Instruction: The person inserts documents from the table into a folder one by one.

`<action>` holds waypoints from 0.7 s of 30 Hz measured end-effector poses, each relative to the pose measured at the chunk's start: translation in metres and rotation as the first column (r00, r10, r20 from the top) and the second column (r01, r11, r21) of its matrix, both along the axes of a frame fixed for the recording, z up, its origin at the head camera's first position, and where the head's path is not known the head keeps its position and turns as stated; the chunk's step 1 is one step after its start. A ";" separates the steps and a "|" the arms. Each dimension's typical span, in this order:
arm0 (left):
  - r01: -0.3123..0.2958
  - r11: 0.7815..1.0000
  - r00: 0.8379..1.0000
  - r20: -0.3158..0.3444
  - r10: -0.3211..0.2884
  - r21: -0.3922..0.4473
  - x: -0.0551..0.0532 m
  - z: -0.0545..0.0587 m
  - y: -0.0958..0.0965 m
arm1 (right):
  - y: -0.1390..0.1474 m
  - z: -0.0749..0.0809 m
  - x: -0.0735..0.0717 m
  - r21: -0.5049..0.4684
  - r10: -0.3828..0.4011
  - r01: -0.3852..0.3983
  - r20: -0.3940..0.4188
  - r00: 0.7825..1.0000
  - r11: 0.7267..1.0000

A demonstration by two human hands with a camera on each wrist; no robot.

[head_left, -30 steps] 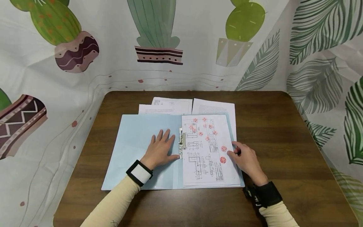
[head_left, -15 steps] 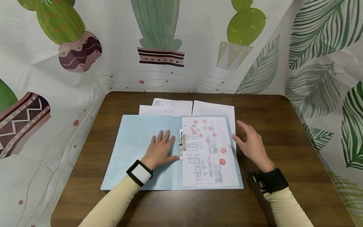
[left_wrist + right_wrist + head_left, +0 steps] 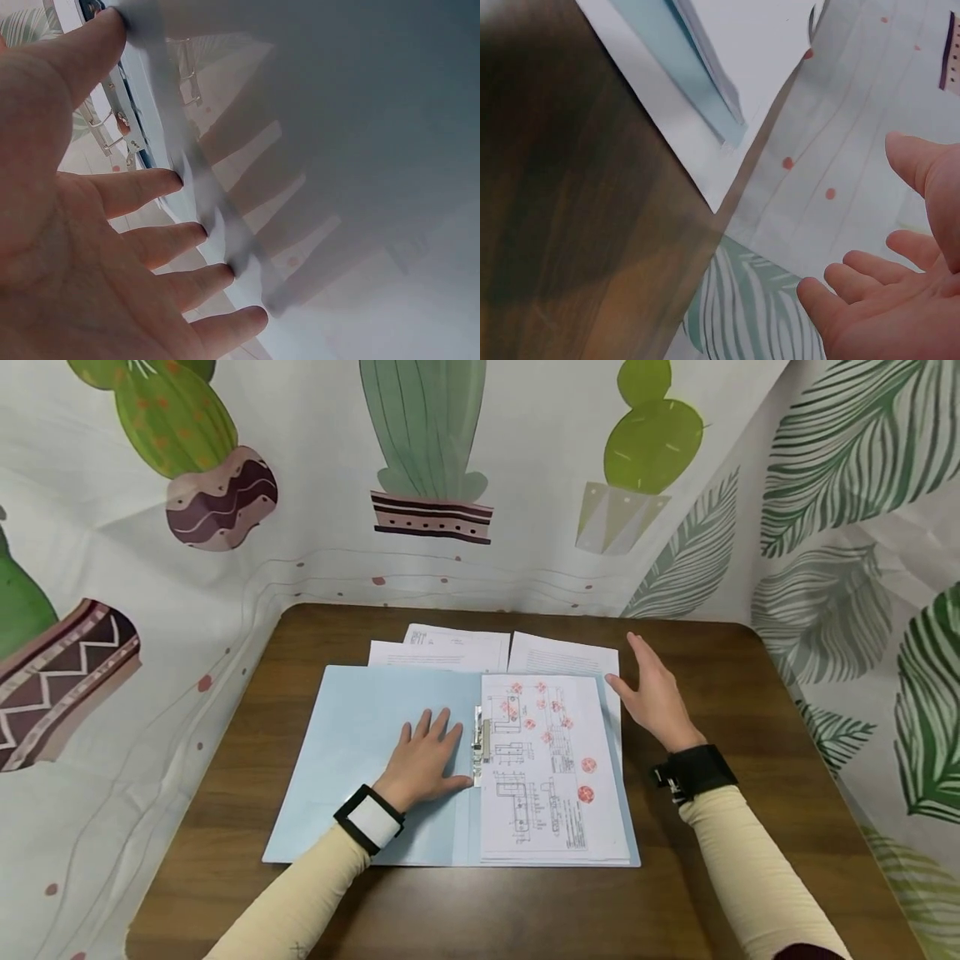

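A light blue folder (image 3: 375, 702) lies spread on the table with a metal clip (image 3: 480, 745) along its spine. On its right side is a stack of paper sheets (image 3: 540, 852), the top one bearing line drawings and red round stamps. My left hand (image 3: 423, 764) rests on the bare left cover, fingers spread, thumb pointing toward the clip; the left wrist view shows its fingertips (image 3: 251, 321) at the glossy cover. Off the folder's right edge, my right hand (image 3: 656, 702) holds nothing, its thumb apart from straight fingers, near the upper right corner of the sheets.
Behind the folder, printed sheets (image 3: 438, 653) and another printed sheet (image 3: 573, 656) stick out from under its top edge. The brown wooden table (image 3: 720, 693) reaches back to a white cloth (image 3: 315, 460) printed with cacti and leaves.
My right hand has let go of the right edge of the sheets and moved up toward the folder's upper right corner, its fingers straightening. The left hand stays on the cover.
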State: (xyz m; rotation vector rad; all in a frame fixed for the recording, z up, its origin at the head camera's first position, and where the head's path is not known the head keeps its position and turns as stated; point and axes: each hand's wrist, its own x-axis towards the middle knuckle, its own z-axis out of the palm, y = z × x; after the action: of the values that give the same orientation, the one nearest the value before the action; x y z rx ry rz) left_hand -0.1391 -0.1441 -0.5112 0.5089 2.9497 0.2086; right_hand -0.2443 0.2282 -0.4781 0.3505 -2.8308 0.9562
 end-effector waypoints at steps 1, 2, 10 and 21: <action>0.000 1.000 1.000 0.000 0.000 -0.001 0.000 0.000 0.000 | 0.000 -0.001 -0.004 0.001 0.003 -0.003 0.002 1.000 1.000; -0.002 1.000 1.000 0.001 0.002 0.002 0.000 0.000 0.000 | -0.001 -0.001 -0.007 0.001 0.006 -0.006 0.007 1.000 1.000; -0.004 1.000 1.000 0.002 0.004 0.029 0.001 -0.003 0.000 | -0.005 -0.012 -0.034 0.009 -0.001 0.000 0.070 0.998 1.000; -0.007 1.000 1.000 -0.006 0.007 0.018 0.002 -0.003 0.000 | -0.007 -0.031 -0.056 0.013 -0.033 0.032 0.163 0.986 0.999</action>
State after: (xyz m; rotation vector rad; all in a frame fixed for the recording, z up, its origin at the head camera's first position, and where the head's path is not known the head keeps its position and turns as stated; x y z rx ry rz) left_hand -0.1374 -0.1440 -0.5145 0.5025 2.9587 0.2355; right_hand -0.3005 0.2213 -0.5089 0.2361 -2.9787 1.0085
